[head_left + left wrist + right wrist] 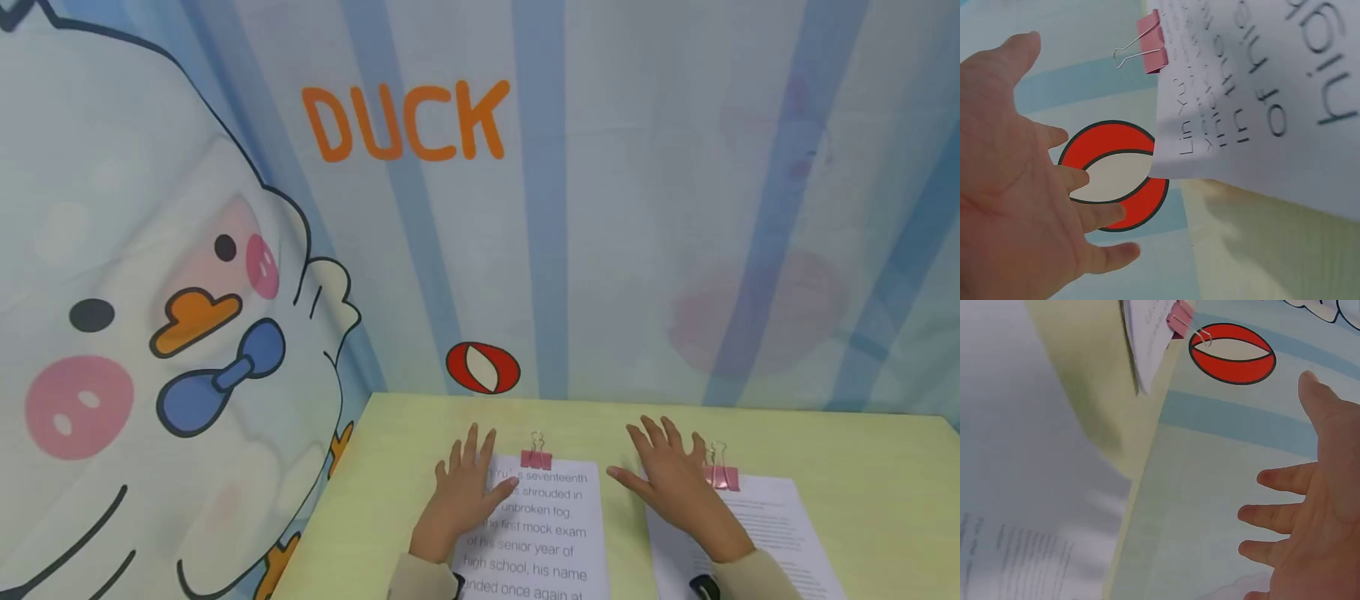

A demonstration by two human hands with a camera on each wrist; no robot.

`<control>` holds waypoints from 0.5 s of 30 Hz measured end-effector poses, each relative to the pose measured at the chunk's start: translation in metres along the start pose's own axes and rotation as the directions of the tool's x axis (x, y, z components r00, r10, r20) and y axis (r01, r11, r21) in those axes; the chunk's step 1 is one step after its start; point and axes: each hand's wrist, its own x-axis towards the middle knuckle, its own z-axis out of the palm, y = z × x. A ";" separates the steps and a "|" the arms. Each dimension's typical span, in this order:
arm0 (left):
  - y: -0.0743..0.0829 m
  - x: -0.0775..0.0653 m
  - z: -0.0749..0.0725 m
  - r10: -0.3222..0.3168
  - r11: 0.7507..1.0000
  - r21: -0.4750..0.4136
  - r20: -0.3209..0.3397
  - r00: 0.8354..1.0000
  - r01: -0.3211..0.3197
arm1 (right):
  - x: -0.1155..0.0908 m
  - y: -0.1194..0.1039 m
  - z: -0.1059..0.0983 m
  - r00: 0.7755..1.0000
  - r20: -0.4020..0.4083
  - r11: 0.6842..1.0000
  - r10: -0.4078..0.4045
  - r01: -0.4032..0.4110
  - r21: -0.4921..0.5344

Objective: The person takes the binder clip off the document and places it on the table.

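My left hand [463, 493], fingers straight and spread, is held over the upper left of a large-print paper stack [547, 533]. A pink binder clip [536, 459] grips the top edge of that stack. To the right, my right hand [671, 479] is spread as well, over the upper left of a small-print paper stack [772, 533] with its own pink binder clip [723, 477], partly covered by the fingers. Both palms are bare in the wrist views, with nothing held by the left palm [1029, 206] or the right palm [1329, 537].
The papers lie on a pale yellow table [885, 475]. Behind it hangs a blue striped cloth [615, 208] with orange lettering and a red-and-white ball print [483, 367]. A large white duck print [150, 167] covers the cloth at the left.
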 end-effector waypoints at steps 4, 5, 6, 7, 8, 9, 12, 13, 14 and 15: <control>-0.003 0.003 -0.003 -0.008 0.998 -0.060 -0.017 1.000 0.007 | 0.006 -0.004 0.001 1.000 0.010 1.000 -0.004 0.004 0.028; -0.004 0.003 -0.004 -0.005 0.998 -0.068 -0.025 1.000 0.003 | 0.008 -0.005 0.001 1.000 0.014 0.999 -0.003 0.003 0.032; -0.004 0.003 -0.005 -0.004 0.997 -0.077 -0.032 0.999 0.002 | 0.009 -0.006 0.002 1.000 0.016 0.999 -0.003 0.003 0.032; -0.005 0.004 -0.006 -0.004 0.997 -0.082 -0.036 0.999 0.001 | 0.011 -0.007 0.002 1.000 0.015 0.999 -0.005 0.005 0.033; -0.005 0.004 -0.008 -0.005 0.995 -0.095 -0.042 0.999 0.001 | 0.012 -0.007 0.003 1.000 0.013 0.999 -0.007 0.007 0.035; -0.006 0.004 -0.009 -0.006 0.993 -0.114 -0.048 0.999 0.001 | 0.014 -0.008 0.003 1.000 0.008 0.999 -0.011 0.010 0.037; -0.007 0.004 -0.013 -0.015 0.989 -0.150 -0.055 0.998 0.006 | 0.018 -0.010 0.005 1.000 -0.010 0.999 -0.021 0.021 0.044; -0.007 0.004 -0.014 -0.019 0.987 -0.160 -0.052 0.998 0.010 | 0.019 -0.010 0.005 1.000 -0.014 0.999 -0.022 0.023 0.046; -0.008 0.003 -0.014 -0.024 0.986 -0.168 -0.049 0.999 0.015 | 0.020 -0.011 0.005 1.000 -0.020 0.998 -0.024 0.025 0.050; -0.008 0.003 -0.015 -0.030 0.984 -0.174 -0.042 0.999 0.022 | 0.021 -0.012 0.006 0.999 -0.024 0.998 -0.025 0.026 0.053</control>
